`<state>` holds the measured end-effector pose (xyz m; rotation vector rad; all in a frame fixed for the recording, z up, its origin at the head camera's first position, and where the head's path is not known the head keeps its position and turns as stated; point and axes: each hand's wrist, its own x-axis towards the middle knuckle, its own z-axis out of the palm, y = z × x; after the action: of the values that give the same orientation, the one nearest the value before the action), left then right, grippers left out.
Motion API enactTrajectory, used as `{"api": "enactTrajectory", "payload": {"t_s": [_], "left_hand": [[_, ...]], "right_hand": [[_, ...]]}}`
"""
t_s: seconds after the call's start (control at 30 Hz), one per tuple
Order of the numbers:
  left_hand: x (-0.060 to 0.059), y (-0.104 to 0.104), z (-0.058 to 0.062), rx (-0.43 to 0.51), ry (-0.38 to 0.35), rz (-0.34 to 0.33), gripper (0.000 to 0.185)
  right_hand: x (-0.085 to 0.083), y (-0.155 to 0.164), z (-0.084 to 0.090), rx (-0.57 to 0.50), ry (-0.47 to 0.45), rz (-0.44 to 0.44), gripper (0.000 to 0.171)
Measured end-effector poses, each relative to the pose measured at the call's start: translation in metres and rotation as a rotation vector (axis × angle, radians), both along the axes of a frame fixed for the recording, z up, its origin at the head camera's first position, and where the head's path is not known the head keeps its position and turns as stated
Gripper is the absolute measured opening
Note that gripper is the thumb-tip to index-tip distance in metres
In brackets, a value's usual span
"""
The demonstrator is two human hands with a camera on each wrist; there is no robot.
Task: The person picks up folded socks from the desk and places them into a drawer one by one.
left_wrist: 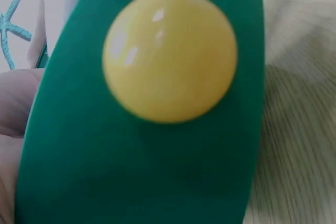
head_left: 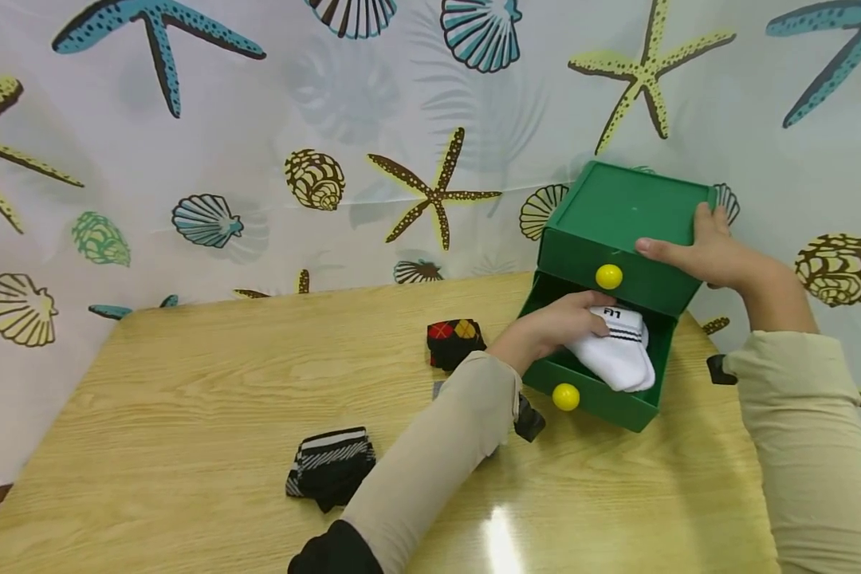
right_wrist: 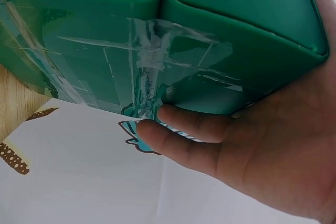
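Left wrist: blurred yellow knob (left_wrist: 169,55).

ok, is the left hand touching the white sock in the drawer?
Touching. The head view shows the left hand lying on the white sock inside the open lower drawer.

Smooth green plastic drawer box (head_left: 620,209), glossy yellow knob (left_wrist: 169,55), wood-grain table (head_left: 186,383) — knitted white sock (head_left: 617,355)

Green box (head_left: 620,209) with two round yellow knobs (head_left: 608,277). White sock (head_left: 620,351) with black stripes and black lettering, in the drawer. At 9 o'clock of the box, black sock (head_left: 454,341) with red and yellow diamonds. At 8 o'clock, black-and-white striped sock (head_left: 330,468). Pale wood-grain table (head_left: 186,399). White curtain (head_left: 258,119) printed with teal, yellow and brown starfish and shells. Beige sleeves (head_left: 438,446).
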<state>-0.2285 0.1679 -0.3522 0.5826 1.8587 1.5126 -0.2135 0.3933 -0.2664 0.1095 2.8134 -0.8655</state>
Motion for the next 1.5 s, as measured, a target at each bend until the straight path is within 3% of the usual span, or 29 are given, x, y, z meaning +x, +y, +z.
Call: {"api": "enactTrajectory", "payload": {"t_s": [0.1, 0.2, 0.43, 0.5, 0.67, 0.87, 0.93, 1.07, 1.3, 1.37, 1.5], "left_hand": [[0.001, 0.002, 0.0, -0.049, 0.043, -0.026, 0.054], [0.002, 0.003, 0.001, -0.138, 0.142, -0.044, 0.058], [0.004, 0.006, 0.002, -0.423, 0.458, -0.102, 0.065], [0.004, 0.004, 0.002, -0.433, 0.48, -0.131, 0.064], [0.003, 0.0, 0.003, -0.346, 0.453, -0.175, 0.061], [0.001, 0.004, 0.003, -0.329, 0.486, -0.349, 0.073], [0.003, 0.007, 0.004, -0.351, 0.505, -0.374, 0.075], [0.011, 0.013, 0.006, -0.468, 0.558, -0.317, 0.073], [0.028, 0.02, 0.01, -0.748, 0.7, -0.123, 0.07], [0.031, 0.02, 0.01, -0.761, 0.727, -0.076, 0.067], [0.03, 0.018, 0.012, -0.685, 0.761, -0.038, 0.058]], "right_hand": [[0.0, -0.001, 0.001, -0.001, 0.005, 0.001, 0.122], [0.0, -0.002, 0.002, -0.008, 0.007, 0.002, 0.122], [0.0, -0.002, 0.001, -0.004, 0.011, 0.004, 0.122], [0.0, -0.002, 0.001, 0.0, 0.012, 0.007, 0.121], [0.0, -0.002, 0.001, -0.009, 0.022, 0.005, 0.121], [0.0, 0.0, 0.001, -0.01, 0.027, -0.002, 0.12], [0.001, 0.0, 0.001, -0.005, 0.022, -0.002, 0.12], [0.001, 0.001, 0.001, 0.001, 0.025, 0.0, 0.12], [0.002, 0.001, -0.001, -0.012, 0.012, 0.001, 0.12], [0.001, 0.0, -0.001, -0.013, 0.012, -0.003, 0.12], [0.0, 0.001, -0.001, -0.011, 0.018, -0.003, 0.119]]}}
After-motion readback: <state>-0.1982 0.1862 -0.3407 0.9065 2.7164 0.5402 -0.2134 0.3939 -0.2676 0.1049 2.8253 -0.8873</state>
